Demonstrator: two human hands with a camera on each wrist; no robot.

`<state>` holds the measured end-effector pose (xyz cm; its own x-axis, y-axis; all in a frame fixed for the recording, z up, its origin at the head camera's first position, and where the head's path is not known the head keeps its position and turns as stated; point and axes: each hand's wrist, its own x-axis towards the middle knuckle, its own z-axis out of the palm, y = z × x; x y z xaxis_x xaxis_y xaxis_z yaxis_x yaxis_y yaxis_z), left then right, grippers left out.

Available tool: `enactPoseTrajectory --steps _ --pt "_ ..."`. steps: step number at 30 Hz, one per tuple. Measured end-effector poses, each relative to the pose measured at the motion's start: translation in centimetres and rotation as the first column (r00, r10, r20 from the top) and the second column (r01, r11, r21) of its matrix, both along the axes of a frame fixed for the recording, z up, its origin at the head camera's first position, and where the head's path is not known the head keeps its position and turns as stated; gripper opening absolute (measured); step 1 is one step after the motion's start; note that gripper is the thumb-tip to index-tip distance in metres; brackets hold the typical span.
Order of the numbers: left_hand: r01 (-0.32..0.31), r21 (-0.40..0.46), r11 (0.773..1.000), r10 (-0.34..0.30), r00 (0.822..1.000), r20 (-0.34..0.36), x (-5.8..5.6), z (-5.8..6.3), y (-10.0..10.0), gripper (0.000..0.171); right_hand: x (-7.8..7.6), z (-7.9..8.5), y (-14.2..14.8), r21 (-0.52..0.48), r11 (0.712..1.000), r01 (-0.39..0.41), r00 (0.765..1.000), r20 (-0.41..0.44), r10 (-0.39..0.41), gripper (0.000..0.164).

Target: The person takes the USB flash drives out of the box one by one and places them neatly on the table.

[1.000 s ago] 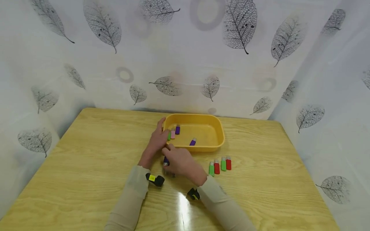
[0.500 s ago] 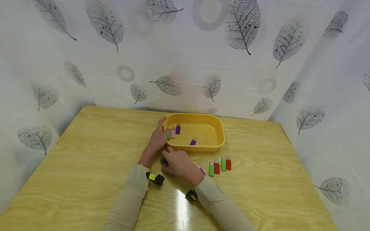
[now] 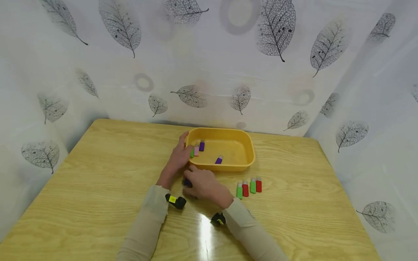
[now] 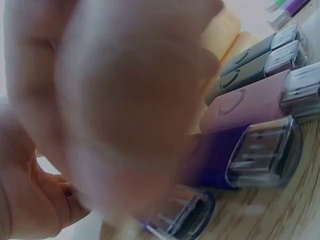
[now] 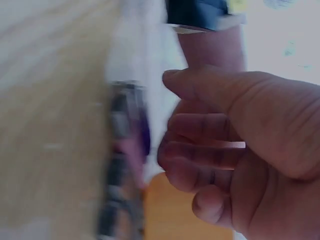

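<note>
My left hand point(image 3: 179, 157) grips the left rim of a yellow plastic tray point(image 3: 225, 168). Beside the tray's near left corner, my right hand point(image 3: 203, 183) hovers low over a row of capped USB flash drives. In the left wrist view these include a purple flash drive point(image 4: 222, 152), a pink flash drive point(image 4: 250, 100) and dark grey ones, lying side by side on the table. A blurred hand covers part of the row there. The right wrist view shows my right hand's fingers loosely bent, thumb apart, nothing between them.
Inside the tray lie a pink flash drive point(image 3: 196, 151), a green one point(image 3: 192, 153) and two purple ones. Right of my right hand, green flash drives point(image 3: 253, 185) and red flash drives point(image 3: 259, 185) lie in pairs on the wooden table point(image 3: 300, 217). A leaf-patterned curtain point(image 3: 209, 72) surrounds the table.
My right hand has stayed near the tray's left corner with small shifts. A purple flash drive that showed beside the right wrist half a second ago is now hidden. My left hand keeps its place.
</note>
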<state>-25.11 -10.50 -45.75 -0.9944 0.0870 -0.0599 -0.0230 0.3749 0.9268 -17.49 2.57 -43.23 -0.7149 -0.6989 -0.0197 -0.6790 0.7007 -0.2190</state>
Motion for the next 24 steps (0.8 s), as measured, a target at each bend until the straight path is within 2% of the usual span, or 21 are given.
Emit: enactPoseTrajectory --steps 3,6,11,14,18,21,24 --pt "0.003 -0.003 1.0 -0.004 1.0 -0.004 0.0 0.1 0.0 0.06 -0.3 0.9 0.7 -0.058 0.998 0.01 1.0 0.013 -0.01 0.024" --pt "0.002 0.01 1.0 -0.002 1.0 -0.006 0.0 0.2 0.0 0.06 -0.6 2.3 1.7 -0.132 0.99 0.055 0.998 0.039 -0.05 0.019" --pt "-0.011 0.003 1.0 0.011 1.0 -0.006 0.0 0.3 -0.1 0.06 -1.8 3.6 3.9 -0.264 0.944 0.197 0.98 0.047 -0.191 0.017" --pt "-0.027 -0.019 0.999 0.027 1.0 0.006 0.0 0.3 -0.1 0.06 -2.7 3.7 5.2 -0.308 0.911 0.276 0.96 0.036 -0.279 0.018" --pt "-0.038 -0.033 0.999 0.038 0.999 0.016 0.1 0.3 -0.1 0.059 -3.7 3.2 6.9 -0.318 0.884 0.343 0.935 0.03 -0.352 0.016" --pt "-0.037 -0.042 0.998 0.037 0.999 0.016 0.2 0.2 0.1 0.059 -4.1 2.6 7.8 -0.321 0.874 0.366 0.928 0.051 -0.37 0.014" --pt "-0.042 -0.064 0.997 0.043 0.999 0.018 0.5 0.1 0.2 0.058 -4.1 1.9 8.2 -0.322 0.871 0.372 0.928 0.12 -0.352 0.018"
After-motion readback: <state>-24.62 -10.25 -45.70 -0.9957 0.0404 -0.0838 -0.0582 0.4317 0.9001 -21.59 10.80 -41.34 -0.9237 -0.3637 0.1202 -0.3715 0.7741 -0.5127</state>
